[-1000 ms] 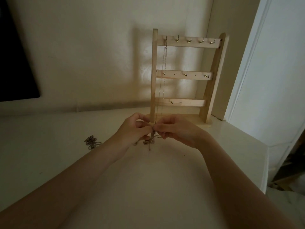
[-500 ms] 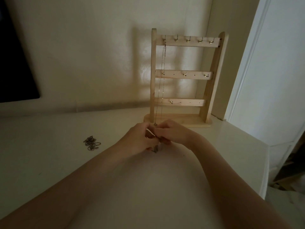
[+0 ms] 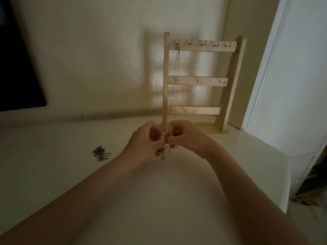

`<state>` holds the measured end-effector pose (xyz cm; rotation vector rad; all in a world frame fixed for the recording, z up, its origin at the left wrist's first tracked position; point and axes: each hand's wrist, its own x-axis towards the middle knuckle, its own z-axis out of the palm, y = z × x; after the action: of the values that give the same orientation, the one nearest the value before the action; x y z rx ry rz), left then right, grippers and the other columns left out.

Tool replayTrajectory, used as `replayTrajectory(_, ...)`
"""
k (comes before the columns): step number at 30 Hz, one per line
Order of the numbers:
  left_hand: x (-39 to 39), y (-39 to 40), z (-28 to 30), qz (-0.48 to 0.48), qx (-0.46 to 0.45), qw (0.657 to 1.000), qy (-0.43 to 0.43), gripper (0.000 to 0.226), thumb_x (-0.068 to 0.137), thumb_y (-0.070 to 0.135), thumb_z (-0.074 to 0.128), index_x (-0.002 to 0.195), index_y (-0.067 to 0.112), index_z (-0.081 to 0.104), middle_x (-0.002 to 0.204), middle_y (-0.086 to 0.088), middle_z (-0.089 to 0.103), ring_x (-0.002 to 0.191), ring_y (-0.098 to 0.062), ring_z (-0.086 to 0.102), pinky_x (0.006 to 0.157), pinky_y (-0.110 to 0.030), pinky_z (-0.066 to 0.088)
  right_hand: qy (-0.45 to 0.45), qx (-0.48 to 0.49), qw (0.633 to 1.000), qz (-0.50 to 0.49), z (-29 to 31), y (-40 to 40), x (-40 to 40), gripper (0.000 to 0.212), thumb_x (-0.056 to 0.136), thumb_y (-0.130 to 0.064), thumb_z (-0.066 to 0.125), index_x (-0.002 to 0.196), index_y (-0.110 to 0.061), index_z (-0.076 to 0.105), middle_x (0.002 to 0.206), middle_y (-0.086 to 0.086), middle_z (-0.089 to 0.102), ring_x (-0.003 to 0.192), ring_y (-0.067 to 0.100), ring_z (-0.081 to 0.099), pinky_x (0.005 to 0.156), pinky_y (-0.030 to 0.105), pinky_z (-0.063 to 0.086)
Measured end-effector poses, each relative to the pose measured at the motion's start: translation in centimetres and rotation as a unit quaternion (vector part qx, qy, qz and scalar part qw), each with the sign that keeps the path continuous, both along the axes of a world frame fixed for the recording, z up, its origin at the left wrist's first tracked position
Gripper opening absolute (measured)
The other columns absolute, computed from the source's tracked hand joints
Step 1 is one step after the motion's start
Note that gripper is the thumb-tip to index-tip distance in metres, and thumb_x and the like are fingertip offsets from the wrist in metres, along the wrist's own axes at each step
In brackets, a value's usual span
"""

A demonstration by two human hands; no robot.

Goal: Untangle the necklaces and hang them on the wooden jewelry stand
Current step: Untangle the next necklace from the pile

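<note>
Where my forearms meet over the pale bench (image 3: pixel 53 174), my left hand (image 3: pixel 144 140) and my right hand (image 3: pixel 185 137) sit knuckle to knuckle, fingers curled, each pinching the tangled necklaces (image 3: pixel 161 152); the knot of chain and charms hangs just below my fingertips, above the bench top. Item, to the left and well apart: a second small heap of chain (image 3: pixel 100 153) lying loose on the bench. Item, just beyond my hands: the wooden jewelry stand (image 3: pixel 230 85), upright against the wall, three cross rails with brass hooks. Item: one thin necklace (image 3: pixel 177 71) hung from the leftmost top hook, falling straight down toward my hands.
</note>
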<state>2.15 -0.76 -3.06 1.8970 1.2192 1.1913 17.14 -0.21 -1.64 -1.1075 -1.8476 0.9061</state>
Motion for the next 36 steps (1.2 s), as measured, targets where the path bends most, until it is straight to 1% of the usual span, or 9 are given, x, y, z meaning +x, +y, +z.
replayTrajectory(4, 0.11, 0.35, -0.04, -0.001, -0.057, 0.994, -0.088, 0.022, 0.081, -0.004, 0.059, 0.074, 0.014, 0.048, 0.074, -0.004, 0.057, 0.062, -0.018, 0.059, 0.045, -0.011, 0.043, 0.033, -0.046, 0.998, 0.035, -0.17, -0.04, 0.29, 0.019, 0.083, 0.009, 0.056, 0.076, -0.008, 0.052, 0.072, 0.008, 0.057, 0.062, 0.011, 0.054, 0.060, 0.018, 0.049)
replayTrajectory(7, 0.07, 0.40, -0.29, 0.011, -0.029, 0.998, -0.050, 0.021, 0.081, 0.001, 0.061, 0.074, 0.016, 0.047, 0.076, -0.003, 0.058, 0.059, -0.013, 0.055, 0.040, -0.009, 0.036, 0.057, -0.080, 0.994, 0.056, -0.13, -0.07, 0.41, 0.018, 0.083, 0.007, 0.058, 0.080, -0.010, 0.053, 0.082, 0.015, 0.059, 0.068, 0.015, 0.054, 0.062, 0.020, 0.048)
replayTrajectory(13, 0.33, -0.08, -0.18, -0.029, 0.022, 0.999, 0.004, 0.021, 0.084, 0.004, 0.060, 0.076, 0.017, 0.045, 0.078, 0.001, 0.056, 0.052, 0.000, 0.055, 0.040, -0.007, 0.033, 0.109, -0.112, 0.987, 0.039, -0.20, 0.08, 0.52, 0.016, 0.084, 0.006, 0.057, 0.090, -0.008, 0.053, 0.077, 0.011, 0.059, 0.069, 0.017, 0.053, 0.066, 0.026, 0.045)
replayTrajectory(19, 0.35, -0.42, 0.27, -0.047, -0.011, 0.997, -0.053, 0.021, 0.081, -0.004, 0.058, 0.075, 0.012, 0.045, 0.077, -0.003, 0.055, 0.046, 0.003, 0.052, 0.039, -0.008, 0.032, 0.166, -0.125, 0.978, 0.025, -0.11, 0.20, 0.13, 0.015, 0.087, 0.007, 0.052, 0.087, -0.009, 0.052, 0.069, 0.006, 0.054, 0.062, 0.015, 0.049, 0.061, 0.026, 0.042)
replayTrajectory(23, 0.46, -0.45, 0.16, -0.040, -0.043, 0.994, -0.090, 0.017, 0.085, -0.002, 0.052, 0.077, 0.012, 0.048, 0.075, -0.001, 0.057, 0.058, -0.011, 0.055, 0.047, -0.012, 0.041, 0.141, -0.142, 0.979, 0.043, -0.48, 0.22, 0.06, 0.009, 0.091, 0.001, 0.049, 0.093, -0.007, 0.053, 0.067, 0.003, 0.049, 0.059, 0.011, 0.045, 0.058, 0.023, 0.041)
replayTrajectory(27, 0.11, -0.25, 0.09, -0.022, -0.047, 0.995, -0.084, 0.015, 0.086, 0.003, 0.054, 0.077, 0.014, 0.049, 0.084, -0.001, 0.058, 0.071, -0.020, 0.063, 0.070, -0.034, 0.048, 0.119, -0.138, 0.982, 0.055, -0.25, 0.10, 0.23, 0.018, 0.088, 0.000, 0.058, 0.105, -0.003, 0.053, 0.084, 0.016, 0.053, 0.070, 0.019, 0.048, 0.057, 0.021, 0.042)
replayTrajectory(31, 0.46, -0.48, 0.22, -0.017, -0.056, 0.993, -0.104, 0.019, 0.086, -0.002, 0.055, 0.074, 0.012, 0.048, 0.080, -0.002, 0.053, 0.063, -0.014, 0.061, 0.054, -0.016, 0.046, 0.064, -0.123, 0.990, 0.038, -0.09, -0.03, 0.41, 0.016, 0.086, 0.003, 0.057, 0.098, -0.007, 0.054, 0.090, 0.019, 0.056, 0.073, 0.019, 0.050, 0.059, 0.020, 0.044)
replayTrajectory(34, 0.17, -0.16, -0.01, -0.003, -0.093, 0.985, -0.142, 0.019, 0.084, -0.001, 0.053, 0.073, 0.014, 0.048, 0.070, -0.001, 0.056, 0.056, -0.013, 0.058, 0.066, -0.031, 0.039, 0.016, -0.092, 0.995, 0.038, -0.18, 0.00, 0.19, 0.012, 0.085, 0.004, 0.056, 0.085, -0.008, 0.059, 0.085, 0.015, 0.057, 0.070, 0.015, 0.051, 0.059, 0.018, 0.043)
replayTrajectory(36, -0.01, 0.06, 0.09, -0.011, -0.140, 0.971, -0.191, 0.018, 0.086, 0.002, 0.049, 0.073, 0.015, 0.047, 0.061, -0.001, 0.054, 0.051, -0.011, 0.055, 0.062, -0.034, 0.036, -0.040, -0.068, 0.997, 0.021, -0.16, -0.03, 0.15, 0.011, 0.085, 0.001, 0.057, 0.082, -0.007, 0.065, 0.079, 0.011, 0.058, 0.063, 0.009, 0.051, 0.056, 0.014, 0.045)
